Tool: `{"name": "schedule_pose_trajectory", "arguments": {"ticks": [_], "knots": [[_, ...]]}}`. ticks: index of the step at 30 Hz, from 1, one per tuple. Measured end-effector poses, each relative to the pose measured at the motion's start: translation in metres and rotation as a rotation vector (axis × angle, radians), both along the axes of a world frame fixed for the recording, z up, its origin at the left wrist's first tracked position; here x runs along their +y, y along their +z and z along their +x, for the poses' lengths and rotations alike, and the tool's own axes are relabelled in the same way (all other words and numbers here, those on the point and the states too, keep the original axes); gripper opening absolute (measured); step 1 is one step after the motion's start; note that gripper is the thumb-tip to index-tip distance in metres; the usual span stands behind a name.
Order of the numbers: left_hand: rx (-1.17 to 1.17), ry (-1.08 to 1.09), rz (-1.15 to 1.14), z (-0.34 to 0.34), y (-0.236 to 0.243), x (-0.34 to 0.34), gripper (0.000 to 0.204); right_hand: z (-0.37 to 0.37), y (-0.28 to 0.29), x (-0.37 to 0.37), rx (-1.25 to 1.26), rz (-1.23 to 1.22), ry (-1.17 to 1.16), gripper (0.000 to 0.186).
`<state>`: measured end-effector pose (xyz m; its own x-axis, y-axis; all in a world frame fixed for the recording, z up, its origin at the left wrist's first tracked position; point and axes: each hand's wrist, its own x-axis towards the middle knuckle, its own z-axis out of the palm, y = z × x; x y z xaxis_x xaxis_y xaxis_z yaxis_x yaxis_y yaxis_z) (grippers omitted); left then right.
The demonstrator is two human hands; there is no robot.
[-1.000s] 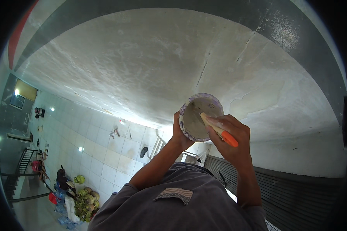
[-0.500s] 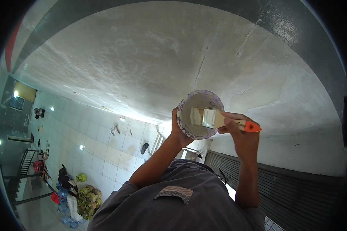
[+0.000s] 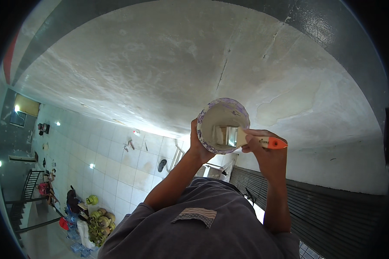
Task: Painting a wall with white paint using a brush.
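A round tub [image 3: 224, 105] with a white and purple rim, smeared with pale paint inside, is held up in front of my chest. My left hand [image 3: 198, 144] wraps round its left side, the fingers partly hidden behind it. In my right hand [image 3: 263, 151] is a flat paintbrush [image 3: 270, 142] with a pale wooden handle and an orange end. Its metal band and whitish bristles reach into the tub over the right rim. The bristles lie low inside, near the paint; how deep they dip I cannot tell.
A grey, patchy plastered wall [image 3: 151, 64] rises just beyond the tub. Far below lies a white tiled floor [image 3: 125, 172], with a dark sandal [image 3: 162, 165] and a ladder [image 3: 176, 157] on it. Green gas cylinders [image 3: 100, 224] cluster at lower left. A dark slatted shutter [image 3: 328, 211] stands at right.
The brush and my right hand have shifted slightly left, so the bristles sit a little further into the tub. The tub has moved slightly up and left.
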<state>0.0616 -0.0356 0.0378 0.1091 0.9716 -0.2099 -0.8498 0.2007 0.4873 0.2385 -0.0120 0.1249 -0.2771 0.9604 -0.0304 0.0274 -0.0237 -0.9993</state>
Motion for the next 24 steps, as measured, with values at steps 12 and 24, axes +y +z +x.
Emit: {"name": "schedule_pose_trajectory", "arguments": {"ticks": [12, 24], "knots": [[-0.059, -0.007, -0.088, -0.001, 0.006, 0.000, 0.077, -0.003, 0.007, -0.012, -0.135, 0.109, 0.006, 0.019], [0.044, 0.016, -0.098, 0.001, 0.003, 0.001, 0.078, -0.007, -0.007, -0.005, 0.120, -0.153, -0.032, 0.022]]}}
